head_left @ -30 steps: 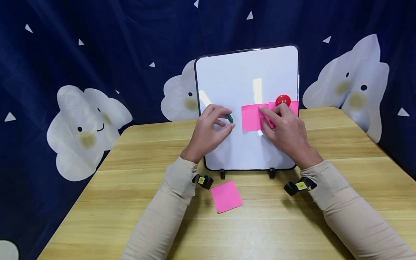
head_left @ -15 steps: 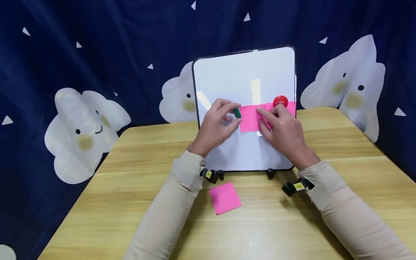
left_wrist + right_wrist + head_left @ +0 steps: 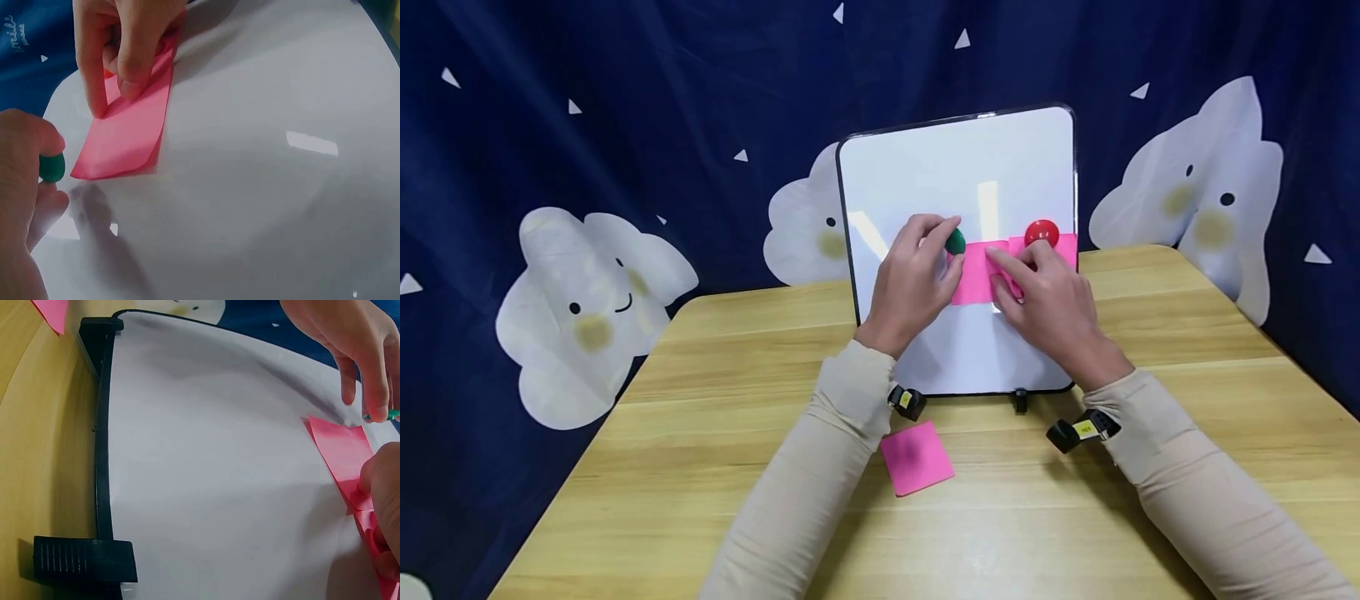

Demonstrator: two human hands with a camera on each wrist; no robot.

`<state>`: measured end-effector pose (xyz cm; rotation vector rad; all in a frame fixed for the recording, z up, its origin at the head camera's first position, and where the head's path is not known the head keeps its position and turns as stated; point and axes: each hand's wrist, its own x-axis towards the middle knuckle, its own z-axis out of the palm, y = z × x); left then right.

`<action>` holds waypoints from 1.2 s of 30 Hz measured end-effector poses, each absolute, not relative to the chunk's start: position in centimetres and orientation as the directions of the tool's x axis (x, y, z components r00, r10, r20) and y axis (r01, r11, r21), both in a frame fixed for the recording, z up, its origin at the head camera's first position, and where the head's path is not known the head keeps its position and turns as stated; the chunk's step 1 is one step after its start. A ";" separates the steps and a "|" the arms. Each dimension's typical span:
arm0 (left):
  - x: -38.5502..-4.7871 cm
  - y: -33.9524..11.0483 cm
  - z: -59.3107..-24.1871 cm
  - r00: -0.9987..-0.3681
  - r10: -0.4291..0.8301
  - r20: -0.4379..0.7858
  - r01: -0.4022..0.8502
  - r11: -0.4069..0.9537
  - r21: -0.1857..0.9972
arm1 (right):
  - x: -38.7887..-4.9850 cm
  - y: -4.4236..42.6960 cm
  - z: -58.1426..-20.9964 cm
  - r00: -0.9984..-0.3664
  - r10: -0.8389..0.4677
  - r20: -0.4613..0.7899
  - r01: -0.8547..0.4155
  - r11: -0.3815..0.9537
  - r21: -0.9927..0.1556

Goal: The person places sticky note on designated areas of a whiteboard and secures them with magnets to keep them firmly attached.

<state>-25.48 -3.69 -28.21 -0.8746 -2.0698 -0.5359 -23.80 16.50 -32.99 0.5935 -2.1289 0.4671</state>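
Observation:
My left hand [image 3: 913, 275] pinches a green round magnet [image 3: 956, 242] between thumb and fingertips, at the upper left corner of a pink sticky note [image 3: 973, 279] on the whiteboard [image 3: 917, 175]. In the left wrist view the green magnet [image 3: 52, 167] is held a little off the board. My right hand [image 3: 1056, 308] presses that note's right part to the board with extended index finger and thumb. A second pink sticky note [image 3: 1068, 243] lies to its right, partly behind this hand. A red round magnet [image 3: 1042, 232] sits at the second note's top edge.
Another pink sticky note [image 3: 917, 458] lies on the wooden table [image 3: 700, 433], in front of the whiteboard. Small black feet [image 3: 1020, 401] hold the board upright. A dark blue curtain [image 3: 700, 75] with clouds hangs behind.
My left hand has moved right and up with the green magnet, from beside the left note to its upper left corner. The right hand stays pressed on the note.

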 end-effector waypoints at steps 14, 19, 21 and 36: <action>-26.1 -2.3 -28.1 -0.441 0.489 0.752 0.763 0.645 0.028 | -23.9 16.6 -33.4 -0.511 -0.238 0.826 -0.570 0.813 -0.118; -26.2 -1.9 -28.0 -0.461 0.541 0.704 0.759 0.651 -0.003 | -24.0 16.5 -33.5 -0.498 -0.233 0.835 -0.576 0.809 -0.118; -26.3 -1.7 -28.0 -0.465 0.555 0.690 0.754 0.657 -0.020 | -24.0 16.5 -33.5 -0.502 -0.232 0.833 -0.574 0.810 -0.120; -26.6 -1.2 -28.0 -0.443 0.562 0.699 0.742 0.668 -0.066 | -23.9 16.4 -33.1 -0.506 -0.230 0.831 -0.568 0.814 -0.120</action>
